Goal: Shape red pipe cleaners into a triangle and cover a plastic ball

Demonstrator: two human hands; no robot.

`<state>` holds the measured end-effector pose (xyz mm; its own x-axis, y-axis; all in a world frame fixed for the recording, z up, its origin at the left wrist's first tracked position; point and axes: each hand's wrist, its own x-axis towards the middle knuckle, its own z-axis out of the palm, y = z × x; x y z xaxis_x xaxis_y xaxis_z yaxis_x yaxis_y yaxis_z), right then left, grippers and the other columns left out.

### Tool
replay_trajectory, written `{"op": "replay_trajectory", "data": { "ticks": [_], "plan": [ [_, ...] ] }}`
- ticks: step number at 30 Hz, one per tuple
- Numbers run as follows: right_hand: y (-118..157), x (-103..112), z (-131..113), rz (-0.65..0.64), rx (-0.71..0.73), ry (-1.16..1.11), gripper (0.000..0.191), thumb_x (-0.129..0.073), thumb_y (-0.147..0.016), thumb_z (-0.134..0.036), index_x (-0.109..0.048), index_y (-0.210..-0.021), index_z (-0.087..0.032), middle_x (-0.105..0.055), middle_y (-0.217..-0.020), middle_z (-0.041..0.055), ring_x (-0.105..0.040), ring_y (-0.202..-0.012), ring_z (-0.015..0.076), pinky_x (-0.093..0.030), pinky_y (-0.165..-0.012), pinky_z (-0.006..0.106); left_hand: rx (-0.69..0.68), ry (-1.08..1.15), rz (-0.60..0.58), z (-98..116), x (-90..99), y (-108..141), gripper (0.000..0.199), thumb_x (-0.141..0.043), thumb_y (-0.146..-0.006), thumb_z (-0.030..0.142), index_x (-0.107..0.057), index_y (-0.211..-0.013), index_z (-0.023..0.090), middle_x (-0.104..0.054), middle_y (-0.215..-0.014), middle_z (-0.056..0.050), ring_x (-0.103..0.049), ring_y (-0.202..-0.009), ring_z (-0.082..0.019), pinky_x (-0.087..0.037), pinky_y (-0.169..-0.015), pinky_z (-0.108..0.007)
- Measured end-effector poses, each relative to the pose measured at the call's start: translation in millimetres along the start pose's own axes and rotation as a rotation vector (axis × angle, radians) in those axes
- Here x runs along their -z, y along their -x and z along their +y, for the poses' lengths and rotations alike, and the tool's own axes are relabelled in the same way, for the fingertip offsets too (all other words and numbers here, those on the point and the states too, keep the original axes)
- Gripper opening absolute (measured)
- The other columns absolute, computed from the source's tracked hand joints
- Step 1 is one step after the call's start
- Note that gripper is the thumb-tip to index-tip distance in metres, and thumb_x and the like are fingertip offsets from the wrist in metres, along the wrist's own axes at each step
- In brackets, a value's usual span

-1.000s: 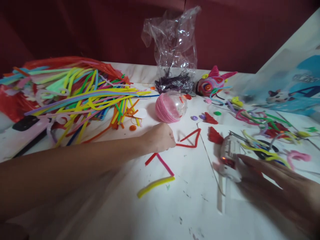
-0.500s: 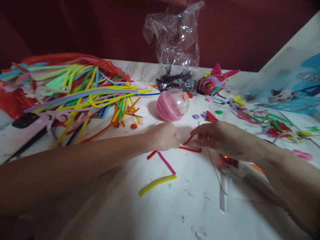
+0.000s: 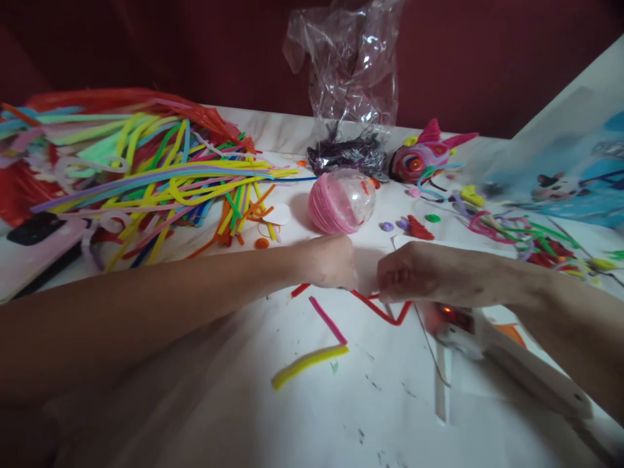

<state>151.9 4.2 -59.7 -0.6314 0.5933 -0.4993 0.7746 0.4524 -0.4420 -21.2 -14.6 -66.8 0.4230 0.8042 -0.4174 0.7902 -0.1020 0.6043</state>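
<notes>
A red pipe cleaner (image 3: 381, 314), bent in a sharp angle, runs between my two hands just above the white table. My left hand (image 3: 331, 261) is closed in a fist around one stretch of it, and a short red end sticks out on its left side. Closed too, my right hand (image 3: 409, 272) pinches another part of the same pipe cleaner; its fingertips are partly hidden. Below my left hand lie a magenta piece (image 3: 329, 320) and a yellow piece (image 3: 311, 366) of pipe cleaner. Behind the hands rests a clear ball (image 3: 336, 201) half wrapped in pink.
At the left is a heap of coloured pipe cleaners (image 3: 160, 169) and a phone (image 3: 46, 250). Under my right forearm lies a white glue gun (image 3: 517, 367) with a red light. A clear bag (image 3: 351, 84) and a pink wrapped figure (image 3: 422, 159) stand behind.
My right hand's fingers have curled closed on the red pipe cleaner, whose bent part now hangs lower between the hands. The view has shifted slightly.
</notes>
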Motion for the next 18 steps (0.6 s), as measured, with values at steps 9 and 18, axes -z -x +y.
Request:
{"op": "replay_trajectory", "data": {
  "ticks": [9, 18],
  "plan": [
    [-13, -2, 4, 0.012, 0.170, -0.292, 0.031, -0.051, -0.072, -0.039, -0.062, -0.072, -0.010, -0.046, -0.062, 0.0003, -0.040, -0.055, 0.0111, -0.031, -0.051, 0.017, -0.053, -0.213, -0.077, 5, 4.5, -9, 0.008, -0.057, -0.061, 0.014, -0.064, -0.065, 0.015, -0.048, -0.049, 0.003, -0.046, -0.054, -0.012, -0.034, -0.052, -0.023],
    [-18, -6, 6, 0.010, 0.104, -0.286, 0.028, -0.050, -0.072, -0.038, -0.059, -0.065, -0.012, -0.040, -0.059, -0.0018, -0.034, -0.052, 0.0091, -0.026, -0.049, 0.015, -0.069, -0.293, -0.041, 11, 6.5, -3, 0.009, -0.055, -0.063, 0.012, -0.059, -0.055, 0.014, -0.039, -0.044, 0.003, -0.040, -0.049, -0.012, -0.029, -0.049, -0.025]
  ]
}}
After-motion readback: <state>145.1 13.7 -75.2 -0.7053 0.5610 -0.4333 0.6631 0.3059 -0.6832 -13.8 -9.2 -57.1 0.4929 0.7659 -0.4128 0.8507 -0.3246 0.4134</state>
